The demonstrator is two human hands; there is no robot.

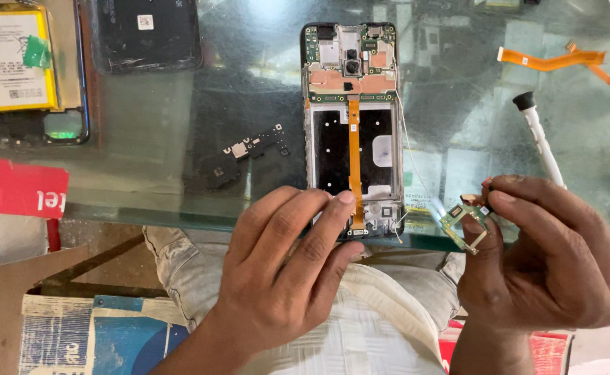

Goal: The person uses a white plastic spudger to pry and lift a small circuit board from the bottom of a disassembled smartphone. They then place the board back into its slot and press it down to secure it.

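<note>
Two hands are working at our glass table [180, 167] — our left hand [284, 271] is pressing loosely spread fingertips on the opened phone's [352, 125] lower end, while our right hand [548, 264] is pinching a small green circuit board [466, 223] just beside it.

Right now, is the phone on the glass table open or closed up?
Open. The phone lies with no back cover: its green circuit boards, camera and an orange ribbon cable all show.

Bare glass lies between the opened phone [352, 125] and white tube [541, 139].
</note>
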